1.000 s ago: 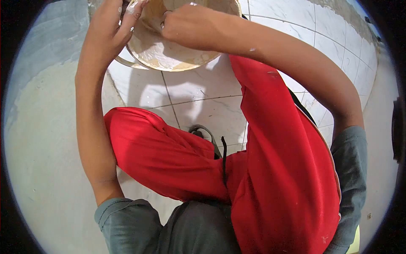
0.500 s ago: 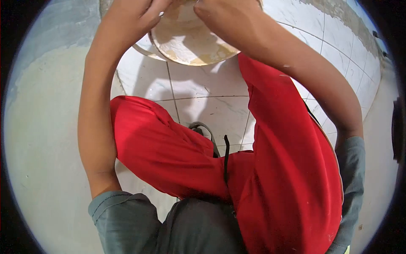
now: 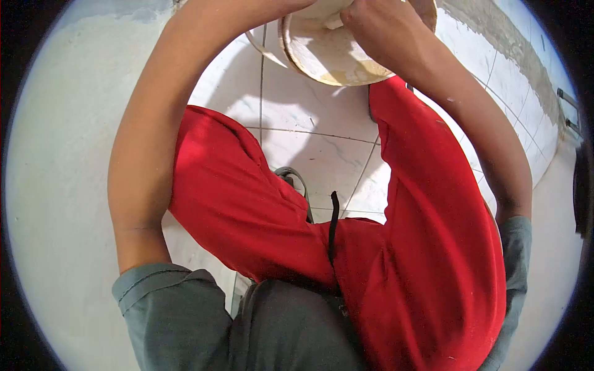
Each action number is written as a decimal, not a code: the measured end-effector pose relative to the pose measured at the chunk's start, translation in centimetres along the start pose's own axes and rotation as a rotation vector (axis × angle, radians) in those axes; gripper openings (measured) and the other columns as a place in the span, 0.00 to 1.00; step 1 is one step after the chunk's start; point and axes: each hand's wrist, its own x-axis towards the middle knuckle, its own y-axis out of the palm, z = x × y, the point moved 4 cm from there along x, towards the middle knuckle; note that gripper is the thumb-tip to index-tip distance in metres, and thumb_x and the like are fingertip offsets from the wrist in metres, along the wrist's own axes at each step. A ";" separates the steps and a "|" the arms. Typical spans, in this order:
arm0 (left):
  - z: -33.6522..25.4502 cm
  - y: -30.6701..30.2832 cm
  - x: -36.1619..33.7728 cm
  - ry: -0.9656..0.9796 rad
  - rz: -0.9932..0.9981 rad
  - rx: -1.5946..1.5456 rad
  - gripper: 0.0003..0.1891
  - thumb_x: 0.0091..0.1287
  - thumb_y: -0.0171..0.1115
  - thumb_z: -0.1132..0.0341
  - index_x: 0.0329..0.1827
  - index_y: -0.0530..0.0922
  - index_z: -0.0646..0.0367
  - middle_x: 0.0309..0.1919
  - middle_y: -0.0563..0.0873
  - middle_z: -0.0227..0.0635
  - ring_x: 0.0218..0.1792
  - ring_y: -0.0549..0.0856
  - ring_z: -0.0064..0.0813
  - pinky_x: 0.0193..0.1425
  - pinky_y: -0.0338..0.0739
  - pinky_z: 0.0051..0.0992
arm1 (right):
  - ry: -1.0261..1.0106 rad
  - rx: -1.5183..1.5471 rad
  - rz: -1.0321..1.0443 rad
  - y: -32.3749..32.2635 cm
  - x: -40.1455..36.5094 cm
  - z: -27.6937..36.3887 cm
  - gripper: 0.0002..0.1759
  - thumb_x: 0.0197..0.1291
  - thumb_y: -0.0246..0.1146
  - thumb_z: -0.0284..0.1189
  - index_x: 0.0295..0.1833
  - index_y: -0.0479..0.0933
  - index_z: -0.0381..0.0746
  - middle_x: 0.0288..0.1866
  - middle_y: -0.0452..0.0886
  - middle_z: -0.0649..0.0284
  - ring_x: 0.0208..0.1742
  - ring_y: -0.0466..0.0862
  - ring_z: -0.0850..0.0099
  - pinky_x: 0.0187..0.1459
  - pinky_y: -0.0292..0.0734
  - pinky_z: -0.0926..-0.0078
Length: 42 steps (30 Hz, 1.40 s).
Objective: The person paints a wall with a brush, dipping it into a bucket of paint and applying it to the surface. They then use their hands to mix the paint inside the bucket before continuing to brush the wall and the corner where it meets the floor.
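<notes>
A cream-coloured bucket (image 3: 322, 59) with pale, smeared residue inside stands tilted at the top of the view, its mouth facing me. Over its opening, my right hand (image 3: 383, 25) is closed, fingers curled down, with a small whitish bit showing beside them; what it grips I cannot tell. My left hand (image 3: 291, 2) reaches over the bucket's left rim and is cut off by the top edge, so its fingers are hidden. A pale curved bucket handle (image 3: 266, 49) hangs out on the left side.
White marbled floor tiles (image 3: 309, 117) lie beneath the bucket and between my legs in red trousers (image 3: 247, 191). A pale wall (image 3: 68, 173) rises on the left. On the right, a rough grey cement strip (image 3: 520, 55) borders the tiles.
The bucket appears farther right in the view. My left hand has moved right and up, mostly out of the frame, and my right hand has shifted right with the bucket.
</notes>
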 end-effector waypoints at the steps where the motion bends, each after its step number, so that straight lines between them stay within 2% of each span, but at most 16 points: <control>1: 0.0 0.1 0.1 -0.006 0.003 -0.016 0.17 0.60 0.53 0.60 0.31 0.66 0.70 0.25 0.73 0.54 0.29 0.74 0.49 0.35 0.67 0.37 | -0.007 0.013 0.042 0.4 0.2 0.3 0.07 0.43 0.55 0.27 0.20 0.77 0.39 0.20 0.77 0.55 0.22 0.79 0.66 0.24 0.73 0.70; 4: -0.2 0.3 0.1 -0.021 0.012 -0.010 0.17 0.60 0.52 0.60 0.31 0.66 0.71 0.26 0.73 0.55 0.29 0.74 0.50 0.35 0.68 0.37 | 0.017 0.078 0.196 1.3 0.4 0.9 0.06 0.43 0.56 0.27 0.21 0.77 0.40 0.20 0.77 0.57 0.23 0.79 0.66 0.25 0.73 0.71; 8: -0.7 0.4 0.2 -0.062 0.040 -0.045 0.18 0.60 0.52 0.60 0.31 0.66 0.71 0.26 0.73 0.56 0.29 0.74 0.50 0.35 0.68 0.37 | -0.044 -0.021 0.130 2.1 0.5 1.6 0.06 0.43 0.56 0.28 0.22 0.78 0.40 0.20 0.77 0.58 0.23 0.80 0.67 0.26 0.74 0.72; 11: -0.8 0.2 0.4 -0.038 0.022 -0.051 0.17 0.60 0.51 0.60 0.31 0.66 0.71 0.26 0.73 0.56 0.29 0.74 0.50 0.35 0.68 0.37 | 0.029 0.108 0.108 2.4 0.5 1.2 0.06 0.44 0.56 0.28 0.23 0.78 0.40 0.20 0.78 0.59 0.23 0.80 0.66 0.26 0.74 0.73; 13: -0.6 0.0 0.4 -0.040 0.013 -0.040 0.17 0.60 0.52 0.60 0.31 0.66 0.71 0.25 0.73 0.56 0.29 0.74 0.50 0.35 0.68 0.37 | 0.038 0.279 0.014 2.0 0.3 0.9 0.05 0.40 0.54 0.19 0.23 0.76 0.34 0.20 0.76 0.53 0.25 0.79 0.57 0.27 0.75 0.65; 16: -0.2 -0.2 0.5 -0.047 0.008 -0.038 0.17 0.59 0.52 0.60 0.32 0.66 0.72 0.26 0.73 0.56 0.29 0.74 0.52 0.35 0.68 0.37 | 0.121 0.288 0.043 0.2 -1.7 -0.3 0.06 0.40 0.53 0.19 0.24 0.77 0.36 0.21 0.76 0.53 0.26 0.78 0.55 0.28 0.73 0.62; 21: 1.2 -0.2 0.1 -0.144 0.055 -0.142 0.18 0.59 0.53 0.60 0.33 0.67 0.72 0.30 0.74 0.59 0.33 0.75 0.55 0.39 0.68 0.39 | 0.237 0.207 0.168 -3.1 -5.2 -2.8 0.11 0.43 0.57 0.22 0.37 0.75 0.36 0.31 0.76 0.55 0.32 0.77 0.56 0.33 0.72 0.64; 23: 2.1 0.2 -0.3 -0.196 0.068 -0.117 0.18 0.59 0.54 0.60 0.33 0.67 0.71 0.29 0.74 0.59 0.34 0.75 0.55 0.39 0.68 0.39 | 0.236 0.455 0.005 -4.4 -6.2 -3.4 0.15 0.44 0.59 0.22 0.42 0.73 0.36 0.33 0.75 0.57 0.33 0.76 0.57 0.34 0.71 0.66; 25: 3.1 0.2 -0.7 -0.127 -0.102 -0.130 0.19 0.60 0.55 0.58 0.27 0.68 0.70 0.22 0.75 0.52 0.24 0.76 0.46 0.31 0.69 0.35 | 0.255 0.580 -0.051 -3.9 -7.3 -4.5 0.14 0.44 0.59 0.20 0.42 0.73 0.35 0.32 0.76 0.57 0.31 0.76 0.58 0.31 0.71 0.66; 26: 3.2 -0.3 -0.8 -0.198 -0.044 -0.101 0.17 0.61 0.53 0.57 0.32 0.66 0.67 0.22 0.74 0.49 0.24 0.73 0.40 0.30 0.67 0.34 | 0.336 0.713 -0.059 -3.8 -7.7 -4.9 0.13 0.45 0.59 0.21 0.40 0.73 0.38 0.32 0.75 0.57 0.31 0.76 0.57 0.31 0.71 0.66; 27: 3.2 -0.9 -0.9 -0.193 -0.061 -0.087 0.17 0.61 0.53 0.57 0.32 0.66 0.67 0.22 0.74 0.49 0.24 0.73 0.40 0.30 0.67 0.34 | 0.336 0.743 -0.054 -3.7 -8.1 -5.1 0.14 0.45 0.59 0.21 0.42 0.73 0.37 0.32 0.75 0.57 0.31 0.77 0.59 0.31 0.72 0.69; 29: 4.6 -1.0 -1.7 -0.434 0.028 -0.203 0.18 0.60 0.53 0.57 0.33 0.67 0.68 0.24 0.75 0.50 0.25 0.74 0.41 0.31 0.67 0.34 | 0.398 0.996 -0.113 -3.2 -8.6 -5.5 0.15 0.46 0.59 0.20 0.44 0.73 0.36 0.33 0.75 0.56 0.30 0.77 0.63 0.32 0.73 0.72; 30: 4.7 -1.1 -2.5 -0.488 0.049 -0.243 0.19 0.60 0.54 0.56 0.33 0.67 0.67 0.25 0.75 0.50 0.26 0.74 0.40 0.32 0.68 0.34 | 0.419 1.042 -0.094 -2.9 -9.2 -5.2 0.17 0.47 0.58 0.19 0.46 0.72 0.35 0.36 0.76 0.58 0.32 0.77 0.71 0.34 0.73 0.80; 37: 6.9 -1.4 -4.7 -0.602 -0.098 -0.133 0.19 0.60 0.54 0.56 0.36 0.69 0.68 0.30 0.77 0.52 0.32 0.77 0.43 0.38 0.70 0.33 | 0.511 1.568 -0.165 1.0 -10.1 -5.6 0.18 0.50 0.60 0.23 0.48 0.71 0.32 0.34 0.75 0.65 0.31 0.71 0.83 0.29 0.66 0.88; 39: 7.4 -1.5 -5.7 -0.687 -0.073 -0.194 0.21 0.59 0.54 0.56 0.36 0.70 0.73 0.33 0.77 0.61 0.39 0.77 0.54 0.43 0.70 0.39 | 0.455 1.620 -0.210 0.8 -9.7 -5.2 0.19 0.49 0.62 0.27 0.47 0.71 0.32 0.32 0.74 0.66 0.27 0.68 0.85 0.26 0.63 0.89; 42: 8.4 -1.4 -7.2 -0.745 -0.026 -0.224 0.20 0.61 0.53 0.55 0.40 0.71 0.69 0.35 0.78 0.55 0.38 0.78 0.44 0.42 0.70 0.33 | 0.452 1.819 -0.269 -0.2 -8.9 -4.9 0.22 0.45 0.65 0.32 0.45 0.70 0.33 0.28 0.73 0.67 0.23 0.67 0.84 0.22 0.60 0.90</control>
